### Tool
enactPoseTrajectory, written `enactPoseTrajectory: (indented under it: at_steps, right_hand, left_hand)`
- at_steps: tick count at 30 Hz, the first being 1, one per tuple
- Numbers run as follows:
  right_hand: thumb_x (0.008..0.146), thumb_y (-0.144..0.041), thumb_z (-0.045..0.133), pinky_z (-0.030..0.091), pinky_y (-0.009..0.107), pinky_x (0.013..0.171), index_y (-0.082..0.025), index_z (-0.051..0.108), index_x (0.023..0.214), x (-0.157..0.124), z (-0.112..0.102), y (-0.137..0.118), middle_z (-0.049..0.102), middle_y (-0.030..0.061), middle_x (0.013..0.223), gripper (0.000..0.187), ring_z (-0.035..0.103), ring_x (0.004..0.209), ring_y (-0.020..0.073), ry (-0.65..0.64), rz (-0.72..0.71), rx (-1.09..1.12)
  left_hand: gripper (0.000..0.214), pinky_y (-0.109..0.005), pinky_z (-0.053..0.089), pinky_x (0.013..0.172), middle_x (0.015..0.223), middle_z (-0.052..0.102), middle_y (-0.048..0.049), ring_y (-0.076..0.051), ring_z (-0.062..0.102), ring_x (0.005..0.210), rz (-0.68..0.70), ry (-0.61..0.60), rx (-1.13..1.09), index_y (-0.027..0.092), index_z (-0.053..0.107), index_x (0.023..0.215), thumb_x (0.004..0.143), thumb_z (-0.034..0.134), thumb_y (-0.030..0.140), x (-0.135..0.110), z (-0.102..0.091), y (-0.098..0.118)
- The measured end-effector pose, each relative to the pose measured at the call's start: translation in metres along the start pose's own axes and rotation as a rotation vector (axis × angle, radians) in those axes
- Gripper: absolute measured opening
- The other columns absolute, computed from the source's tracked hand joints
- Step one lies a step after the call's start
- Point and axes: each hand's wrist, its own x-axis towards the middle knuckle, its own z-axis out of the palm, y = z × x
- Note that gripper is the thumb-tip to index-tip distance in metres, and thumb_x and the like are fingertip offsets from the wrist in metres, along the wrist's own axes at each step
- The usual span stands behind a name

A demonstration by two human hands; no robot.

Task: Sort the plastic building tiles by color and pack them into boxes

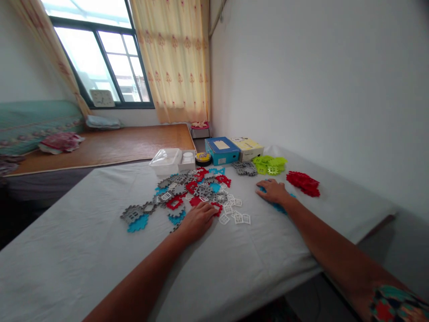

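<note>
white-clothed table (83, 214) has boxes (228, 156) along its far edge, seemingly out of the way. left hand (197, 219), fingers half-bent, touches a red piece (220, 207) mid-table; right hand (273, 191), slightly curled, covers blue pieces (279, 208) toward the right edge, perhaps parting colours; grips unclear.

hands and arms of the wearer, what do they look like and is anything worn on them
The left hand and right hand are bare, with no gloves to be seen, and no watch or band shows at either wrist. Both forearms are uncovered. A sleeve with a teal, red and dark pattern shows on the right arm, near the frame's corner.
</note>
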Motion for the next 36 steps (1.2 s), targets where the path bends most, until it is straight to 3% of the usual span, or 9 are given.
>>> enactPoseTrajectory:
  at_steps: [3, 6, 10, 15, 21, 26, 28, 31, 36]
  right_hand:
    - [0.086, -0.064, 0.044, 0.032, 0.07, 0.094, -0.027, 0.058, 0.129, -0.004, -0.01, -0.014, 0.048, 0.0097, 0.144, 0.059, 0.034, 0.132, 0.0397, 0.092, 0.004, 0.002]
    - [0.091, -0.058, 0.04, 0.034, 0.06, 0.101, -0.024, 0.061, 0.125, -0.008, -0.022, -0.039, 0.054, 0.0096, 0.139, 0.052, 0.039, 0.131, 0.0343, 0.25, -0.071, 0.077]
    - [0.096, -0.052, 0.033, 0.048, 0.035, 0.09, -0.024, 0.066, 0.116, -0.011, -0.019, -0.071, 0.067, 0.0067, 0.119, 0.047, 0.063, 0.103, 0.0218, 0.092, -0.292, 0.338]
    - [0.096, -0.053, 0.031, 0.037, 0.042, 0.106, -0.016, 0.054, 0.133, -0.015, 0.016, -0.096, 0.058, 0.0135, 0.133, 0.057, 0.051, 0.124, 0.0257, 0.118, -0.268, 0.323]
    - [0.094, -0.059, 0.031, 0.026, 0.043, 0.115, -0.008, 0.041, 0.143, -0.013, 0.05, -0.15, 0.041, 0.0188, 0.147, 0.071, 0.034, 0.138, 0.028, 0.147, -0.257, 0.261]
    - [0.096, -0.054, 0.029, 0.032, 0.044, 0.111, -0.015, 0.051, 0.136, 0.004, 0.04, -0.199, 0.051, 0.0149, 0.141, 0.06, 0.041, 0.133, 0.0265, 0.159, -0.359, 0.384]
    - [0.099, -0.047, 0.022, 0.037, 0.039, 0.106, -0.021, 0.061, 0.123, 0.02, 0.025, -0.202, 0.062, 0.009, 0.128, 0.053, 0.051, 0.123, 0.0222, 0.185, -0.379, 0.435]
    - [0.102, -0.037, 0.014, 0.039, 0.033, 0.102, -0.022, 0.066, 0.113, 0.058, -0.001, -0.187, 0.067, 0.0063, 0.118, 0.056, 0.057, 0.112, 0.0183, 0.22, -0.229, 0.39]
    - [0.101, -0.04, 0.02, 0.032, 0.034, 0.107, -0.02, 0.056, 0.13, 0.128, -0.009, -0.161, 0.06, 0.0091, 0.131, 0.05, 0.052, 0.122, 0.0184, 0.119, -0.149, 0.301]
  left_hand:
    - [0.024, -0.036, 0.043, 0.094, 0.109, 0.066, -0.0055, -0.021, 0.055, 0.105, 0.011, -0.005, 0.029, 0.024, 0.064, 0.111, 0.093, 0.049, 0.029, 0.001, -0.009, 0.002]
    - [0.026, -0.038, 0.041, 0.095, 0.108, 0.067, -0.0057, -0.021, 0.056, 0.105, 0.027, -0.008, 0.063, 0.024, 0.066, 0.106, 0.096, 0.044, 0.036, 0.003, -0.022, 0.004]
    - [0.028, -0.04, 0.039, 0.097, 0.114, 0.065, -0.006, -0.023, 0.055, 0.11, 0.076, -0.099, 0.105, 0.026, 0.064, 0.112, 0.093, 0.049, 0.04, -0.003, -0.03, 0.006]
    - [0.053, -0.046, 0.032, 0.106, 0.139, 0.05, -0.0078, -0.029, 0.044, 0.128, 0.106, -0.133, 0.084, 0.028, 0.05, 0.133, 0.088, 0.052, 0.054, -0.026, -0.017, 0.01]
    - [0.036, -0.044, 0.03, 0.109, 0.135, 0.054, -0.0061, -0.024, 0.044, 0.129, 0.124, 0.011, 0.051, 0.026, 0.055, 0.125, 0.093, 0.049, 0.039, -0.04, 0.001, 0.013]
    - [0.022, -0.041, 0.031, 0.109, 0.116, 0.065, -0.0048, -0.019, 0.052, 0.119, 0.259, 0.174, 0.069, 0.024, 0.063, 0.108, 0.094, 0.046, 0.021, -0.042, 0.006, 0.012]
    - [0.021, -0.041, 0.032, 0.108, 0.112, 0.066, -0.005, -0.019, 0.053, 0.118, 0.287, 0.202, 0.073, 0.024, 0.064, 0.106, 0.094, 0.047, 0.02, -0.043, 0.006, 0.011]
    - [0.019, -0.042, 0.032, 0.107, 0.11, 0.067, -0.0042, -0.02, 0.053, 0.117, 0.28, 0.201, 0.073, 0.023, 0.063, 0.105, 0.094, 0.047, 0.021, -0.043, 0.006, 0.009]
    - [0.018, -0.044, 0.03, 0.107, 0.109, 0.067, -0.0044, -0.021, 0.052, 0.118, 0.274, 0.203, 0.076, 0.023, 0.063, 0.102, 0.094, 0.046, 0.024, -0.043, 0.009, 0.008]
